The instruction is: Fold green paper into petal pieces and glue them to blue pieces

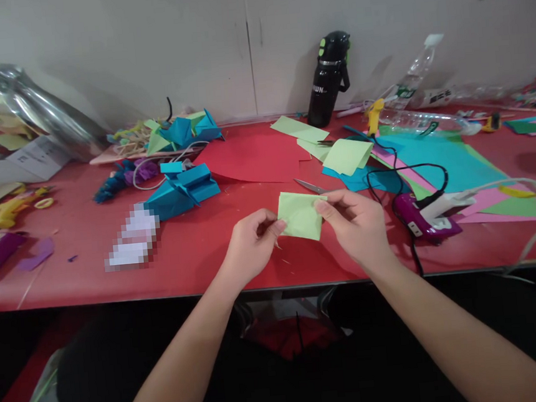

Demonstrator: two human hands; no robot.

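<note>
A small light green piece of paper (300, 216), roughly square and apparently folded, is held up over the front of the red table. My left hand (255, 243) pinches its left edge between thumb and fingers. On the opposite side, my right hand (357, 224) grips the upper right corner, thumb on top. Just behind the paper lies a pair of scissors (308, 186), its handles hidden behind my right hand. Farther back sits another folded light green paper (347, 156) on top of blue paper (364, 179).
A large red sheet (250, 159) lies behind. Folded blue paper shapes (185, 189) are at left. On the right are a purple power strip (424, 218) with cables, coloured sheets (452, 160) and a yellow glue gun (374, 116). A black bottle (327, 80) stands by the wall.
</note>
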